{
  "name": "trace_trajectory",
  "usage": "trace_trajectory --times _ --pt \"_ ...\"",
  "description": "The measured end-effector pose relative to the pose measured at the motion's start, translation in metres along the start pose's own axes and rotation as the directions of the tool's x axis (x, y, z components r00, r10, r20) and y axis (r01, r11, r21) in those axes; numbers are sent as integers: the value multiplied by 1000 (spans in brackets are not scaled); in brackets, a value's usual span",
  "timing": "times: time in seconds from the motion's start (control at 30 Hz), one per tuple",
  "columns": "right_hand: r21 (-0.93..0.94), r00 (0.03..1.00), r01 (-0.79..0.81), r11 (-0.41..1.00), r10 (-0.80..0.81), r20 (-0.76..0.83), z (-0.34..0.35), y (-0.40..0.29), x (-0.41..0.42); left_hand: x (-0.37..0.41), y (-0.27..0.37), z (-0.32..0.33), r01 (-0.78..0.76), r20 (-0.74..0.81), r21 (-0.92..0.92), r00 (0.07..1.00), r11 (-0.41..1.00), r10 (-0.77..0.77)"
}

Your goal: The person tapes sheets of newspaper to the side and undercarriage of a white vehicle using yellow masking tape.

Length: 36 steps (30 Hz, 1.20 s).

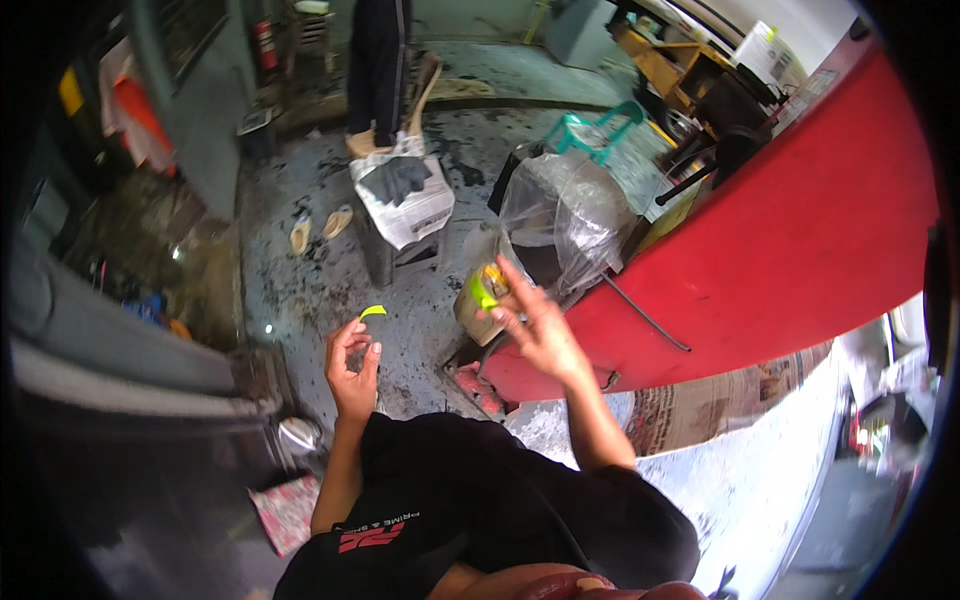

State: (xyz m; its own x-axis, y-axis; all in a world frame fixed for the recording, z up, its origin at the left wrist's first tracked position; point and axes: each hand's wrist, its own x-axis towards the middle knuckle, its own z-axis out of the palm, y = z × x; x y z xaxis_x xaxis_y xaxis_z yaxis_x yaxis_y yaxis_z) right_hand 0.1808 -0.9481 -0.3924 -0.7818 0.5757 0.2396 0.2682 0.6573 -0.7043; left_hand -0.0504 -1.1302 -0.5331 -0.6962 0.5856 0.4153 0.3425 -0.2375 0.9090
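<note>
My left hand is raised over the stained floor, with a short, bent neon yellow-green strip at its fingertips. Another neon yellow-green strip, curved, is at the thumb and fingertips of my right hand. That hand has its other fingers stretched out. Below and beyond it stands a tan bin with a plastic liner and something yellow inside, partly hidden by the hand. The two hands are well apart.
A large red panel curves along the right. A clear plastic bag bulges behind the bin. Ahead is a stool with newspaper and a dark cloth. Beyond it stands a person. Slippers lie left.
</note>
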Motion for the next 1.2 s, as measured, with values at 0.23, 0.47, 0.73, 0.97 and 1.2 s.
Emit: trace_trajectory --times 0.23,0.47,0.73,0.97,1.2 --pt "-728 843 6 686 -395 -365 -150 -60 142 148 -71 -16 155 294 -107 949 982 -118" --pt "-844 790 -467 262 -306 -532 -387 -53 235 273 -135 56 131 441 -236 897 963 -13" --pt "-700 760 -630 337 81 -645 -530 54 241 332 -168 182 236 649 -319 760 918 30" --pt "-621 726 -684 383 274 -631 -502 32 258 363 -235 322 529 813 -271 573 804 -103" --pt "-607 714 -677 417 171 -679 -478 36 276 414 -238 591 462 810 -438 576 771 115"
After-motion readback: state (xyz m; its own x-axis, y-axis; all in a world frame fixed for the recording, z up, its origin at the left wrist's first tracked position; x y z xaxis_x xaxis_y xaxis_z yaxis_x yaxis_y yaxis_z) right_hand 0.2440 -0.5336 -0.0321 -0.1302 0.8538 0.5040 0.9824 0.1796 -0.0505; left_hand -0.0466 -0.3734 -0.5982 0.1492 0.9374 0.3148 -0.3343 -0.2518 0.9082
